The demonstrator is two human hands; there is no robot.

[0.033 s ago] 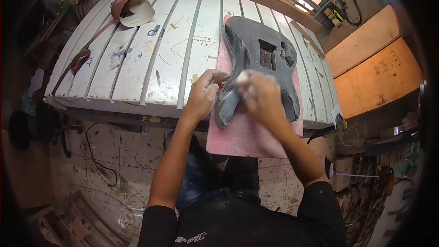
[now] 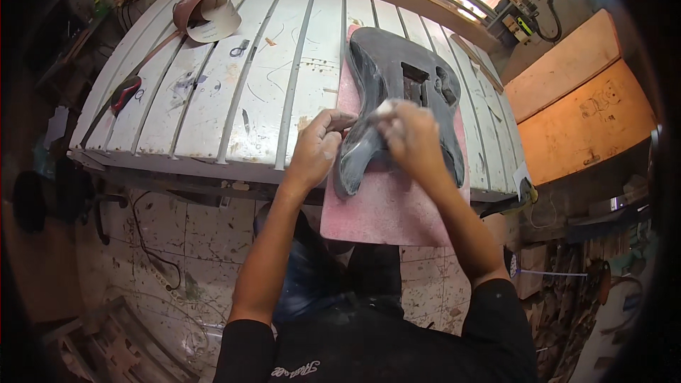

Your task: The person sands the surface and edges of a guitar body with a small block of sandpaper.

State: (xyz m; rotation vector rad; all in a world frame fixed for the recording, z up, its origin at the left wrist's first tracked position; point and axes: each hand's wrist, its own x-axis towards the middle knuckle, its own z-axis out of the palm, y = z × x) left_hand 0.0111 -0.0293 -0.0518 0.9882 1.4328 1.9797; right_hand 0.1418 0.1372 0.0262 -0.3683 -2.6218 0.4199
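Note:
A dark grey electric guitar body (image 2: 386, 50) lies flat on a pink board (image 2: 376, 223), its two horns toward me. Pale dust coats its left horn and the edge beside it. My left hand (image 2: 313, 154) has its fingers closed against the body's left edge, just above that horn; the fingertips are partly hidden. Over the top of the body, beside the dusty horn, my right hand (image 2: 413, 143) is closed on a small pale piece that looks like folded sandpaper (image 2: 385, 107). Slight motion blur covers the right fingers.
The pink board rests on a white slatted bench (image 2: 277, 50) and overhangs its near edge. At the far left sit a curled sandpaper strip (image 2: 216, 25) and a red-and-black object (image 2: 125, 96). An orange wooden panel (image 2: 589, 124) stands to the right.
My right hand has shifted slightly up and to the right with the sandpaper. The left hand stays at the body's edge.

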